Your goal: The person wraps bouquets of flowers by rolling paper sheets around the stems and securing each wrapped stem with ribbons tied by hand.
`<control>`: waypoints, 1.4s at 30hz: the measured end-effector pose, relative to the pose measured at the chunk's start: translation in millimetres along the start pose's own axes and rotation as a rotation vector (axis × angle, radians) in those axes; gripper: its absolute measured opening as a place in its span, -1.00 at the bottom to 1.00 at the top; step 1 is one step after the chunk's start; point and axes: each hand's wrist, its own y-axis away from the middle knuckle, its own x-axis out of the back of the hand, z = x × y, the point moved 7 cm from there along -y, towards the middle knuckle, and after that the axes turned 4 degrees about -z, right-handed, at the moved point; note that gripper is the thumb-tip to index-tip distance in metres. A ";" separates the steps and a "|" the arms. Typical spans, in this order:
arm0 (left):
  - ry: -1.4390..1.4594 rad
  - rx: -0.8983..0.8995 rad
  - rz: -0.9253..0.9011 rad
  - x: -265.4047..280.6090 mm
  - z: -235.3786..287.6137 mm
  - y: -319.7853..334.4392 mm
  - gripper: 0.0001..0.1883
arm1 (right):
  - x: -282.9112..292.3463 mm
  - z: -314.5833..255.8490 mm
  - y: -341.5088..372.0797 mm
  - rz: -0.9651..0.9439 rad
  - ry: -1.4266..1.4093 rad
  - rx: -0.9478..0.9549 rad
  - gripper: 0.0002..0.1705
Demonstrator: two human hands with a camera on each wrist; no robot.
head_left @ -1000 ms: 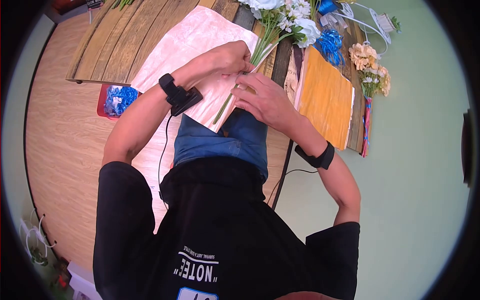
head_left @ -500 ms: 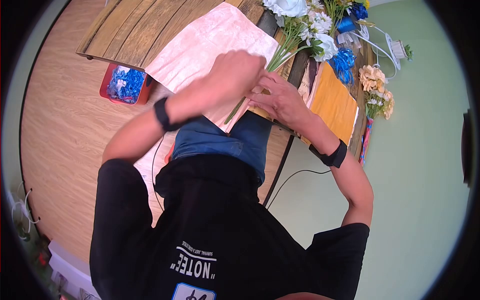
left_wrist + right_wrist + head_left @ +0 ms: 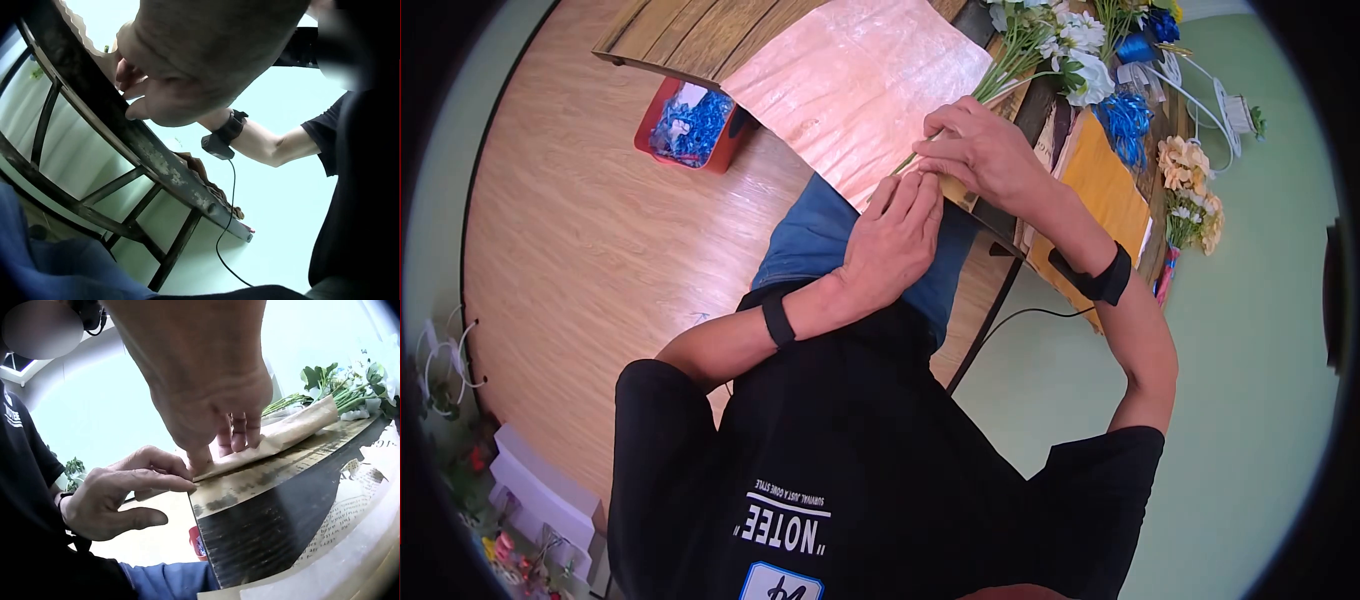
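Note:
A sheet of pale pink paper (image 3: 850, 80) lies on the wooden table, its near corner at the edge. White flowers (image 3: 1090, 80) with green stems (image 3: 1000, 75) rest over its right side. My right hand (image 3: 995, 165) grips the stems with curled fingers; in the right wrist view that hand (image 3: 206, 406) bears on the folded paper (image 3: 300, 428). Just below it, my left hand (image 3: 890, 240) touches the paper's near corner. Its fingers are extended and the thumb stands apart in the right wrist view (image 3: 119, 497). The lower stem ends are mostly hidden by my hands.
Yellow-orange paper (image 3: 1100, 190) lies to the right, near blue ribbon (image 3: 1125, 125) and a peach flower bouquet (image 3: 1190, 185). A red bin (image 3: 725, 150) of blue shreds stands below the table's left edge. A cable (image 3: 1020, 315) hangs from my right wrist.
My left hand has come off the upper stems and moved down to the paper's near corner. My right hand has shifted up along the stems. The view has shifted too.

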 end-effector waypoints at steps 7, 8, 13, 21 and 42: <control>-0.045 0.047 0.011 6.0 -3.8 -1.3 -0.44 | -2.9 5.0 3.7 0.046 0.019 0.059 -0.76; -0.063 0.042 0.016 7.1 -2.9 -1.2 -0.45 | -3.1 4.9 3.2 0.043 0.020 0.081 -0.76; -0.094 0.053 0.037 4.4 -4.0 -1.9 -0.48 | -2.9 3.6 2.8 0.030 0.058 0.145 -0.76; -0.082 0.046 0.064 3.2 -6.0 0.2 -0.47 | -3.5 3.3 6.5 0.124 0.044 0.185 -0.80; 0.062 0.050 0.094 6.8 -20.7 -6.2 -0.54 | 19.8 45.5 18.6 -0.041 0.510 0.360 -0.37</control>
